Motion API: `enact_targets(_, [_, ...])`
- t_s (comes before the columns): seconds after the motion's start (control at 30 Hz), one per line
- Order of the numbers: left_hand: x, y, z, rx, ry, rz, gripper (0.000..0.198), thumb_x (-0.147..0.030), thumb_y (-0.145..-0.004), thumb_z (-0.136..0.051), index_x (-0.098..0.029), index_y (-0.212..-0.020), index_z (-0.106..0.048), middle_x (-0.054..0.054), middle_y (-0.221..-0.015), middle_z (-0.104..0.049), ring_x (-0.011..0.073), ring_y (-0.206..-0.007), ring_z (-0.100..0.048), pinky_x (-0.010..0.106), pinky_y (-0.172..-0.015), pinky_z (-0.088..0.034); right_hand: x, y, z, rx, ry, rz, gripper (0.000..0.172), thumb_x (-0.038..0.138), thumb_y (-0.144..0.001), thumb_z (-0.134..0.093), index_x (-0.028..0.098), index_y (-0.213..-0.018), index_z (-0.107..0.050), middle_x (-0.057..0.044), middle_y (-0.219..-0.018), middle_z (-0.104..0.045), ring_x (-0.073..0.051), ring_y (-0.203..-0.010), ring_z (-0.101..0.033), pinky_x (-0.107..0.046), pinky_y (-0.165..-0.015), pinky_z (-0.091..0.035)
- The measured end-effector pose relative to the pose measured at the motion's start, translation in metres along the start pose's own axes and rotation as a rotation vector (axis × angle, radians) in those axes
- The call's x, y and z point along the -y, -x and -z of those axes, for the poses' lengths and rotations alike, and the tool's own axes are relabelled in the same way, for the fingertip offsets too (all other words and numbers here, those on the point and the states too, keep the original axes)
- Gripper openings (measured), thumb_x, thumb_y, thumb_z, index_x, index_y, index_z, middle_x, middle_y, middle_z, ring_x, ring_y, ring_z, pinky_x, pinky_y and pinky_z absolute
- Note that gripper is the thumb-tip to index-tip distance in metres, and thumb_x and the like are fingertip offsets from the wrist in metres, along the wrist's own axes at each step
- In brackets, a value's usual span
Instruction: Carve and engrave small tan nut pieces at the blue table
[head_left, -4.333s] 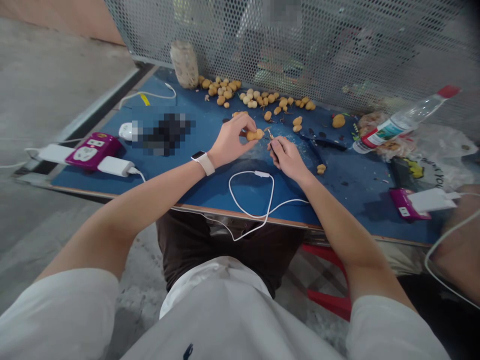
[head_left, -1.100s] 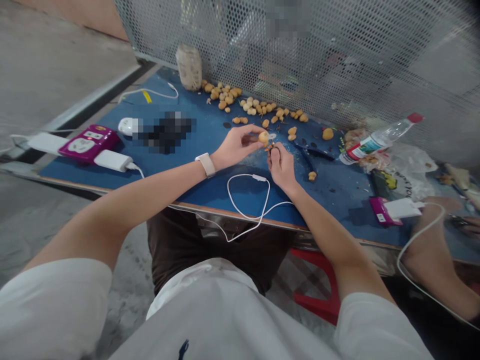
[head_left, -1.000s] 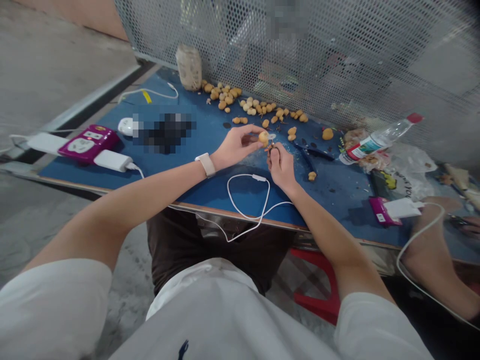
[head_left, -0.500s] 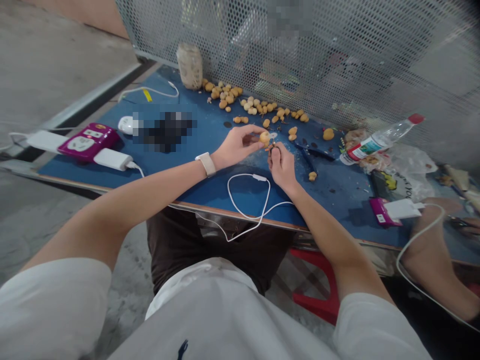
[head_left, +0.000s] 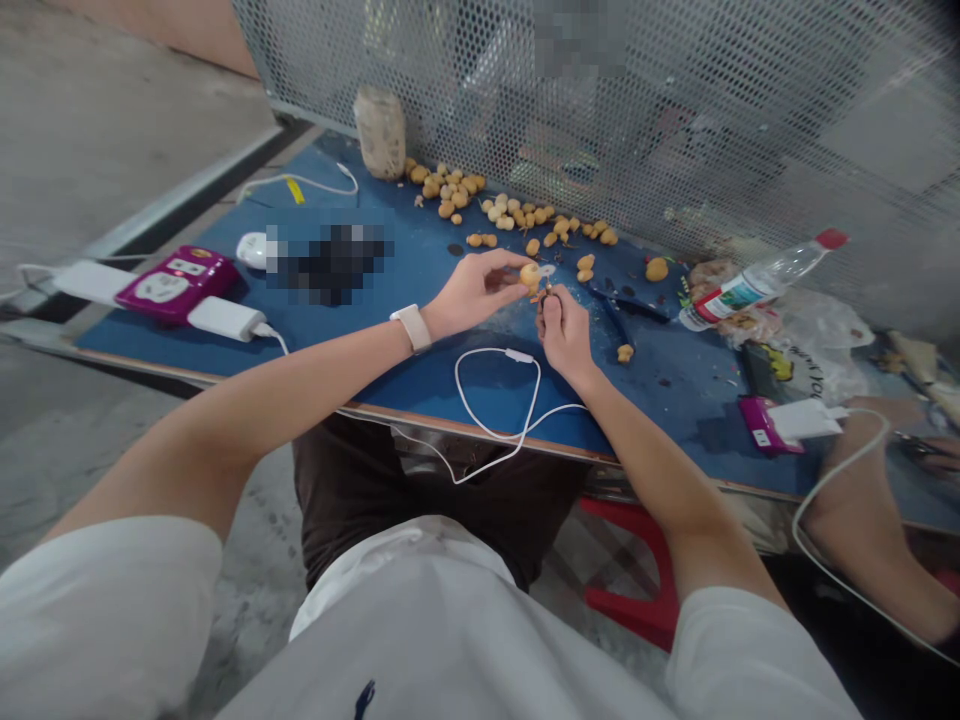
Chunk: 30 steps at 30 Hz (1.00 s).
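Tan and smooth, one small gourd (head_left: pixel 530 275) is held between the thumb and the fingertips of the left hand (head_left: pixel 480 292), which are open only as wide as the gourd itself. Just beside it, the fingers of the right hand (head_left: pixel 564 330) are curled closed around a small dark tool (head_left: pixel 547 299); most of it is hidden, so I cannot tell its kind, nor if it touches the gourd. Blue-handled pliers (head_left: pixel 641 307) lie with spread handles to the right of these right fingers, on the blue tabletop (head_left: pixel 420 385). Beyond both hands, many other gourds (head_left: pixel 450 190) are lying in a loose row before the perforated metal screen (head_left: pixel 480 90), and behind the left fingers, further to the left, stands a cloudy jar (head_left: pixel 380 140). Nearer to the body than the fingers, a white cable (head_left: pixel 519 356) makes a loop. Well to the right of the fingers leans a red-capped plastic bottle (head_left: pixel 742 287)
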<state>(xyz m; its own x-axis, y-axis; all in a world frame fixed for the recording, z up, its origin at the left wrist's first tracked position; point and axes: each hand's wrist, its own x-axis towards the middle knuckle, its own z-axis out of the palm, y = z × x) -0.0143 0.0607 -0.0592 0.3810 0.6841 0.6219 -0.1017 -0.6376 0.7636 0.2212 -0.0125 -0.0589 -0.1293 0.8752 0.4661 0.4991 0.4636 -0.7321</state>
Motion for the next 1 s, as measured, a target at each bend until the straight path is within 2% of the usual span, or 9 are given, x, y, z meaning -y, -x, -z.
enact_targets(0.3, [-0.002,0.0,0.002,0.02,0.012,0.018,0.063,-0.076,-0.108,-0.102,-0.02,-0.138,-0.094,0.017,-0.141,-0.097,0.0299,-0.127,-0.096,0.045,-0.118,-0.08,0.005,0.0,-0.001,-0.004,-0.015,-0.017,0.086,0.12,-0.111,-0.04,0.035,-0.101,-0.055,0.003,-0.071,-0.05,-0.026,-0.065,-0.058,-0.047,-0.07,-0.054])
enact_targets(0.5, [-0.002,0.0,0.002,0.013,-0.001,0.013,0.067,-0.083,-0.106,-0.101,-0.022,-0.136,-0.095,0.017,-0.141,-0.097,0.0298,-0.124,-0.096,0.044,-0.115,-0.08,0.004,0.0,-0.001,-0.006,-0.015,-0.025,0.087,0.121,-0.11,-0.041,0.036,-0.1,-0.056,0.003,-0.07,-0.049,-0.026,-0.064,-0.059,-0.047,-0.069,-0.057])
enact_targets(0.77, [-0.003,0.0,0.002,0.02,0.003,0.002,0.074,-0.087,-0.105,-0.099,-0.021,-0.137,-0.096,0.019,-0.145,-0.097,0.0298,-0.127,-0.096,0.042,-0.116,-0.079,-0.004,0.0,-0.003,-0.027,-0.027,-0.015,0.087,0.119,-0.112,-0.043,0.034,-0.1,-0.059,0.001,-0.073,-0.06,-0.025,-0.065,-0.065,-0.048,-0.072,-0.066])
enact_targets(1.0, [-0.008,0.001,0.002,0.021,-0.019,0.021,0.071,-0.083,-0.108,-0.098,-0.019,-0.139,-0.095,0.02,-0.146,-0.097,0.0291,-0.128,-0.095,0.04,-0.117,-0.078,-0.007,0.0,-0.002,-0.029,-0.036,0.0,0.084,0.115,-0.115,-0.045,0.034,-0.099,-0.058,0.001,-0.073,-0.058,-0.026,-0.065,-0.064,-0.047,-0.069,-0.062])
